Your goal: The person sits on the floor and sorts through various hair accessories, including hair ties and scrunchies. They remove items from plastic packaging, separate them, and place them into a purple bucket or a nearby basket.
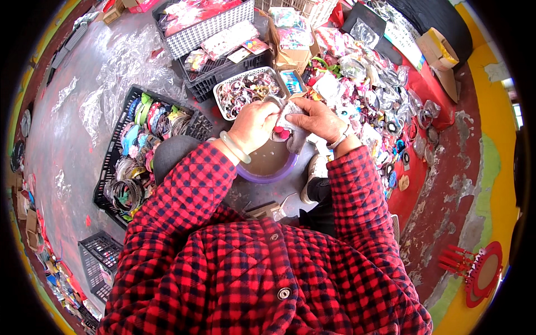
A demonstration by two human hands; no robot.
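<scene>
A wet-looking grey cloth (pixel 299 140) hangs between my hands over a purple basin (pixel 269 178) of murky water. My left hand (pixel 252 125) is closed on one side of the cloth, fingers bent. Opposite it, my right hand (pixel 322 121) pinches the cloth with the thumb laid across it. A small pink-red item (pixel 281 133) shows against the cloth just below my fingers; whether it is wrapped in the cloth or held separately, I cannot tell. Just beyond my hands stands a white basket (pixel 222 107) full of hair ties.
Left of the basin, a black crate (pixel 104 173) holds several headbands. A pile of packaged hair accessories (pixel 363 106) spreads on the right. Behind are stacked crates (pixel 204 30), a cardboard box (pixel 293 56) and a small blue box (pixel 292 84). Clear plastic wrap (pixel 131 67) lies on the floor.
</scene>
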